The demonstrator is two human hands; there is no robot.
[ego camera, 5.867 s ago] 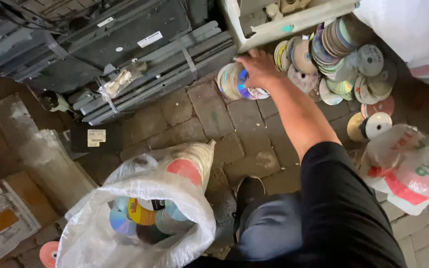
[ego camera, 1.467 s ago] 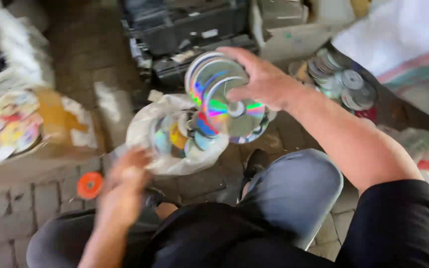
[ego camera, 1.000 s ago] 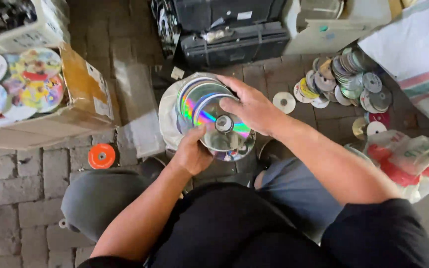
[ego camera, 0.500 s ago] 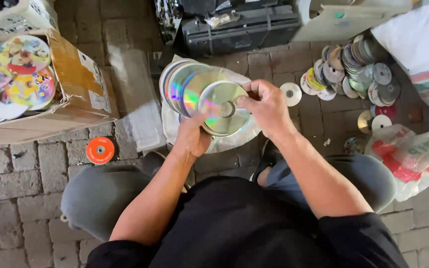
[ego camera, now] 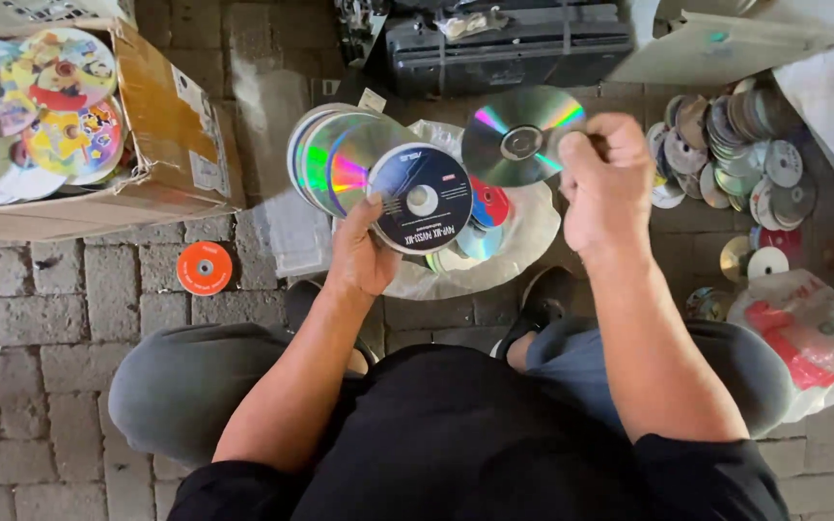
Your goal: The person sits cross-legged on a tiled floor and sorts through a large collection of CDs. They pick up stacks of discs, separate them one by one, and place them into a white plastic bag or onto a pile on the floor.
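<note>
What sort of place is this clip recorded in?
Probably an outdoor scrap-sorting yard: grey brick paving, an open cardboard box of printed discs, loose shiny discs heaped on the ground, and black electronic casings stacked behind.

cardboard box (ego camera: 171, 125) of printed discs, orange disc (ego camera: 204, 267) on brick paving, black case (ego camera: 509, 48)

- Single disc (ego camera: 518, 135): silver, shiny side up with rainbow glare, clear centre ring, pinched at its right edge, held nearly flat, just right of the fan.
- Fan of discs (ego camera: 378, 178): overlapping silver discs spread leftward, topped by a dark-labelled disc with white lettering.
</note>
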